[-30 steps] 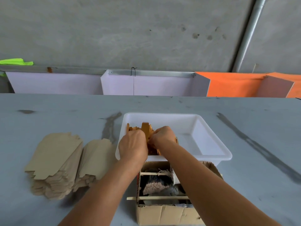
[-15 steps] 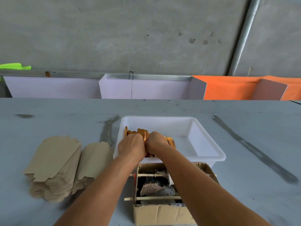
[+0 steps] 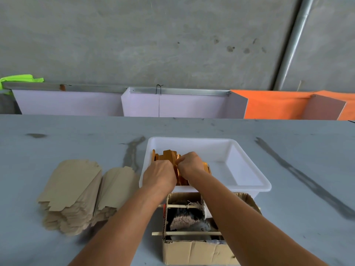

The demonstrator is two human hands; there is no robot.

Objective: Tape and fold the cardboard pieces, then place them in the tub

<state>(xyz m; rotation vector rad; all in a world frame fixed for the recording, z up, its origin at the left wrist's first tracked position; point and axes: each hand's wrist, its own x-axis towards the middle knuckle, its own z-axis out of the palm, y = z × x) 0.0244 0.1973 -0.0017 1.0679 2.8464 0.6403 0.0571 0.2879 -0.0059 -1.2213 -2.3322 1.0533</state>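
1. The white tub (image 3: 247, 166) sits on the grey worktop (image 3: 57, 143) and serves as the landmark here; a batch of orange-brown folded cardboard pieces (image 3: 167, 156) stands on edge in its left part, so part of the job looks done.
2. The left hand (image 3: 160, 174) reaches over the tub's near rim with fingers curled down onto those pieces. It seems to grip them, though the fingertips are hidden.
3. The right hand (image 3: 190, 163) is just beside the left one, inside the tub, with fingers bent round the top edges of the same pieces; it appears to be pressing or seating them against the stack.
4. My judgement: the step in hand is the placing, with the latest piece being settled among the others.
5. Left of the tub, 2 piles of flat, pale cardboard blanks (image 3: 76, 191) lie on the worktop, touching each other. Both piles are thick, so most of the taping and folding is probably still to do.
6. The right part of the tub is bare, leaving room for more.
7. Just in front of the tub stands an open cardboard box (image 3: 196, 250) crossed by 2 thin sticks, with frayed material inside. Whether it holds tape I cannot tell.
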